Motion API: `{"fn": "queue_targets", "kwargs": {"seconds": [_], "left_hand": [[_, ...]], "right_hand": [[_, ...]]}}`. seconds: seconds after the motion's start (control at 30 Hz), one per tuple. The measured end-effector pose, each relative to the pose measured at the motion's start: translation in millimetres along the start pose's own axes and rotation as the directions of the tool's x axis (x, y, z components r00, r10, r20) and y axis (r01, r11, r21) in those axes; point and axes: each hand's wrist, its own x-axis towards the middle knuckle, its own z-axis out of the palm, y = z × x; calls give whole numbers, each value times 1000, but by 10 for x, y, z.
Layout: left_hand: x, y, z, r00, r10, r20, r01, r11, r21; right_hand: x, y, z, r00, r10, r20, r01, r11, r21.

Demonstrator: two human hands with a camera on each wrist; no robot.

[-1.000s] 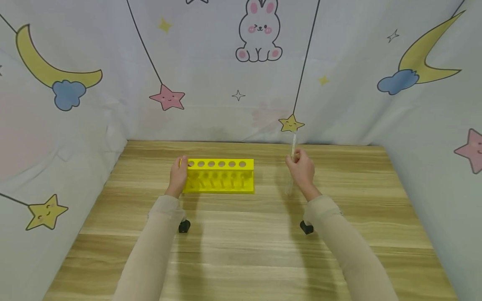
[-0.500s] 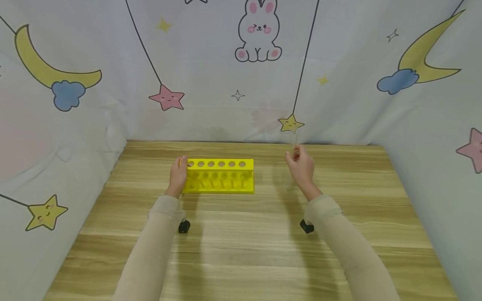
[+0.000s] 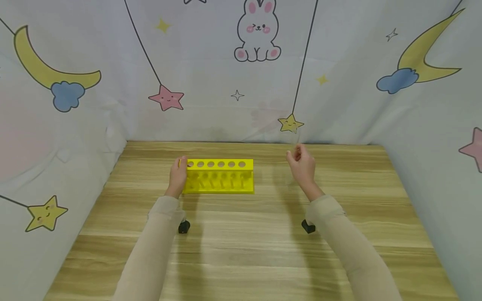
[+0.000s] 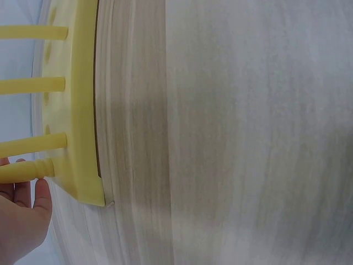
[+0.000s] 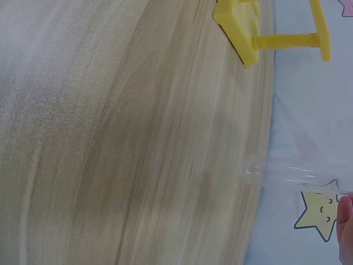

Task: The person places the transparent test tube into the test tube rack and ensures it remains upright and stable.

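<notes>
Right hand is pinching a clear test tube, thumb and fingertips on it, other fingers curled. Tube: slim, transparent, colourless, straight walls with bright streaks of reflection, rounded closed end pointing down. Barely reads in the head view; just a faint outline above and below the fingers. Right wrist view is better: yellow star print shows straight through the wall. It's near upright with a slight tilt, right of the rack and apart from it. Can't tell if its bottom end touches the worktop. Left hand is gripping the rack at its left end, fingers around the end post in the left wrist view. Rack: bright yellow, looks like plastic, long side facing the person, standing upright on the worktop toward the far edge. Top plate has 6 round holes in 1 row; slim posts stand below over a flat base. Left wrist view shows 4 posts, the end 1 with a ridged collar near the base. Worktop is light wood grain. Behind it hangs a white curtain with printed moons, stars and a bunny. Sleeves are pale beige, 1 small black block at each wrist.
</notes>
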Motion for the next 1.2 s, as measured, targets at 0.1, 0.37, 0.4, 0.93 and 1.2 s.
{"fn": "queue_targets", "kwargs": {"seconds": [0.1, 0.37, 0.4, 0.93, 1.2], "left_hand": [[2, -5, 1, 1000, 0, -4, 0, 1000, -5], [-3, -4, 3, 1000, 10, -9, -10, 1000, -14], [-4, -2, 4, 1000, 13, -9, -14, 1000, -14], [7, -7, 5, 1000, 21, -9, -21, 1000, -16], [7, -10, 5, 1000, 11, -12, -11, 1000, -10]], "right_hand": [[6, -13, -8, 1000, -12, -4, 12, 1000, 1], [16, -41, -34, 1000, -11, 2, 11, 1000, 10], [16, -42, -36, 1000, -10, 4, 10, 1000, 10], [26, -88, -28, 999, -40, 22, 40, 999, 28], [28, -157, -19, 998, -62, 24, 60, 996, 65]]}}
